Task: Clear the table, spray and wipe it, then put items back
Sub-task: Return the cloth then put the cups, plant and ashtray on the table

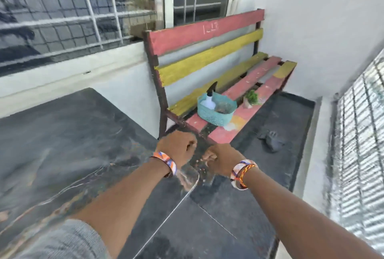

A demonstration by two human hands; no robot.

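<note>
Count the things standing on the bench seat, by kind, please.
Teal woven basket: 1
Spray bottle, inside the basket: 1
Small potted plant: 1
Total: 3

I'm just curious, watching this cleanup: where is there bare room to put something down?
The dark table left of the hands looks bare. The bench has free slats from the plant to its far end. Its near end is crowded: the basket holding the spray bottle sits there, the plant beside it.
</note>
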